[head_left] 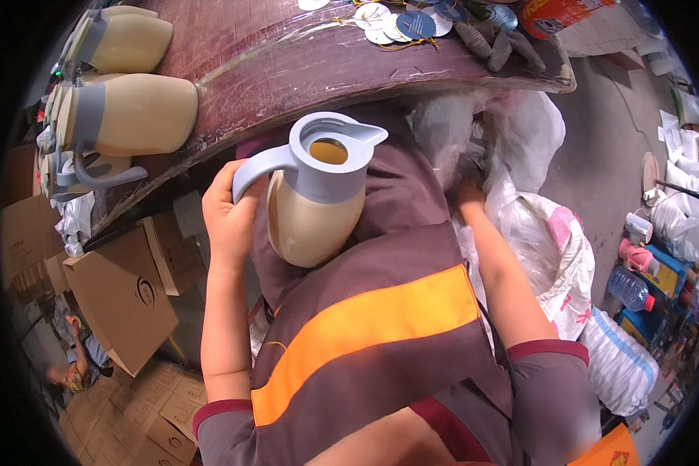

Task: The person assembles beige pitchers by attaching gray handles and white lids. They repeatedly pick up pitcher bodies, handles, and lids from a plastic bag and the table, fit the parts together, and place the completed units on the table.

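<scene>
My left hand (229, 203) is closed round the grey handle of a cream thermal jug (314, 221). The jug rests over my lap, tilted a little, its grey spout pointing right. No lid covers its mouth, and the inside looks yellowish. My right hand (468, 193) reaches into a clear plastic bag (524, 140) below the table edge; its fingers are hidden there, so I cannot tell what they touch.
More cream jugs (136, 115) lie on their sides at the left of the worn wooden table (279, 70). Round tags (388, 25) and dark grey gloves (493, 45) lie at its far edge. Cardboard boxes (120, 291) stand at left; a white sack (617, 361) sits at right.
</scene>
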A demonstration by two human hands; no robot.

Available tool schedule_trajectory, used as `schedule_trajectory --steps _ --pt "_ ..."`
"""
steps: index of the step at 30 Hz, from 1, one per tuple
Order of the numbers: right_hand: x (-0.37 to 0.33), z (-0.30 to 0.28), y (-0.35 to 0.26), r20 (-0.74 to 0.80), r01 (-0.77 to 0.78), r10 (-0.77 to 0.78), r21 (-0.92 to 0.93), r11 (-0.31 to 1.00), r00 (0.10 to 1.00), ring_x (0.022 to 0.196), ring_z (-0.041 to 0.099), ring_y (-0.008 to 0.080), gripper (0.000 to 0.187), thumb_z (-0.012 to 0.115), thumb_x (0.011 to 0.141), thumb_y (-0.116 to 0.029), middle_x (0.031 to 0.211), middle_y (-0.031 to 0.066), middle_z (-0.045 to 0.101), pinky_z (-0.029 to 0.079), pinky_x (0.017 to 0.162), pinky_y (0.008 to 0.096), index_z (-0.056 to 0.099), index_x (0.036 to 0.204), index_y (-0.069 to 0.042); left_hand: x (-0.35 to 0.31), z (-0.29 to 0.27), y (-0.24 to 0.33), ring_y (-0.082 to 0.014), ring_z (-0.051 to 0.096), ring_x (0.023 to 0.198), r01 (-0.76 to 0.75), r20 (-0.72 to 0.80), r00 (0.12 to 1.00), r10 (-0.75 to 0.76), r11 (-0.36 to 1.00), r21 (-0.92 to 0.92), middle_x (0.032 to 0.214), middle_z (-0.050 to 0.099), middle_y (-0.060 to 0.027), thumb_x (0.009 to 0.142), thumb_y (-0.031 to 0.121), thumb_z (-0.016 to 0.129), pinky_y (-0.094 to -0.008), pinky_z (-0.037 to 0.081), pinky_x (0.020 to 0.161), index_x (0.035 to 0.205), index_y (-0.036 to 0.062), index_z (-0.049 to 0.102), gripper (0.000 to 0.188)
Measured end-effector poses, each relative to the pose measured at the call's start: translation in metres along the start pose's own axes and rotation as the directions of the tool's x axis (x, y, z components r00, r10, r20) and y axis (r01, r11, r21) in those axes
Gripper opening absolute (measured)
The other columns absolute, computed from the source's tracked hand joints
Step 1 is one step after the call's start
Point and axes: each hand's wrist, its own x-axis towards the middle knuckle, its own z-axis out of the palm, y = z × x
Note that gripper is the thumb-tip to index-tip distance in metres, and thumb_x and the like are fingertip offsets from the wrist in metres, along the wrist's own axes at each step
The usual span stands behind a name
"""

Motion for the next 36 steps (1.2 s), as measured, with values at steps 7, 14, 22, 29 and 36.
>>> schedule_trajectory --steps 7,14,22,29,36 --pt "0.027 0.044 0.055 -0.704 0.202 0.019 0.230 0.952 0.710 0.115 0.052 0.0463 0.072 0.058 0.086 -0.030 0.144 0.0290 0.032 0.047 0.092 0.0504 0.024 0.146 -0.010 0.007 0.001 -0.004 -0.0051 0.052 0.081 0.022 0.013 1.000 -0.022 1.000 0.005 0.086 0.061 0.0026 0.088 0.005 0.063 -0.0198 0.041 0.074 0.100 0.0002 0.064 0.013" --pt "0.020 -0.022 0.040 -0.297 -0.026 0.024 -0.005 1.000 0.955 0.098 0.065 0.0360 0.041 0.064 0.082 -0.028 0.110 0.0225 0.064 0.053 0.079 0.0457 0.056 0.119 -0.010 0.007 0.003 -0.002 -0.0051 0.053 0.081 0.024 0.029 0.999 -0.024 0.999 0.025 0.087 0.063 0.0026 0.087 0.004 0.063 -0.0200 0.042 0.075 0.100 0.0003 0.065 0.014" --pt "-0.012 -0.066 0.051 -0.288 0.293 -0.273 0.030 0.956 0.918 0.083 0.069 0.0322 0.036 0.062 0.087 -0.036 0.097 0.0188 0.069 0.052 0.070 0.0442 0.067 0.097 -0.003 0.001 0.009 0.006 -0.0059 0.057 0.079 -0.036 0.052 0.998 0.034 0.999 0.024 0.086 0.064 0.0011 0.085 0.004 0.065 -0.0221 0.046 0.072 0.100 0.0015 0.065 0.016" --pt "-0.222 -0.265 -0.069 -0.647 0.714 -0.324 0.683 0.156 0.690 0.101 0.062 0.0154 0.050 0.068 0.082 -0.003 0.117 0.0082 0.063 0.052 0.083 0.0270 0.054 0.129 -0.004 -0.017 0.026 0.022 -0.0055 0.056 0.081 -0.063 0.153 0.987 0.048 0.994 0.094 0.087 0.064 0.0014 0.083 0.003 0.066 -0.0215 0.045 0.074 0.100 0.0009 0.065 0.017" --pt "-0.268 -0.269 -0.126 -0.621 0.896 -0.648 0.275 0.347 0.442 0.130 0.041 0.0411 0.065 0.074 0.076 -0.038 0.138 0.0251 0.043 0.037 0.103 0.0445 0.048 0.127 -0.008 -0.040 0.015 0.012 -0.0107 0.062 0.080 -0.172 0.222 0.965 0.137 0.974 0.145 0.087 0.067 -0.0054 0.078 0.003 0.065 -0.0250 0.048 0.074 0.102 0.0020 0.065 0.024"
